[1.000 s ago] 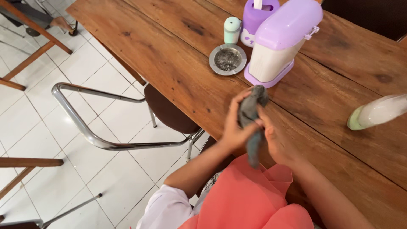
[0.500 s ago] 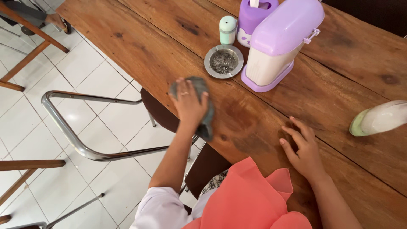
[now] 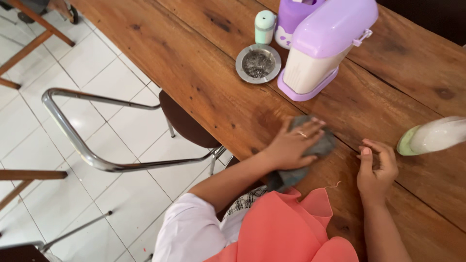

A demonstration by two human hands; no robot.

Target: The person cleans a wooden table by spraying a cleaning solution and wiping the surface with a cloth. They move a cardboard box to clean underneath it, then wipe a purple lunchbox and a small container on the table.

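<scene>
My left hand (image 3: pixel 292 144) presses flat on a grey cloth (image 3: pixel 324 143) lying on the wooden table (image 3: pixel 204 73) near its front edge; part of the cloth (image 3: pixel 286 177) hangs over the edge below my wrist. A ring shows on one finger. My right hand (image 3: pixel 376 167) rests on the table to the right, fingers loosely curled, holding nothing. A damp darker patch of wood lies just left of the cloth.
A purple and white lidded container (image 3: pixel 323 46) stands behind the cloth, with a round metal ashtray (image 3: pixel 258 63) and a small mint-green bottle (image 3: pixel 264 26) to its left. A pale bottle with green base (image 3: pixel 434 136) lies at right. A chrome-framed chair (image 3: pixel 121 131) sits under the table edge.
My left hand with the cloth has swept from the left part of the table edge to the right, toward my right hand. My right hand stayed on the table.
</scene>
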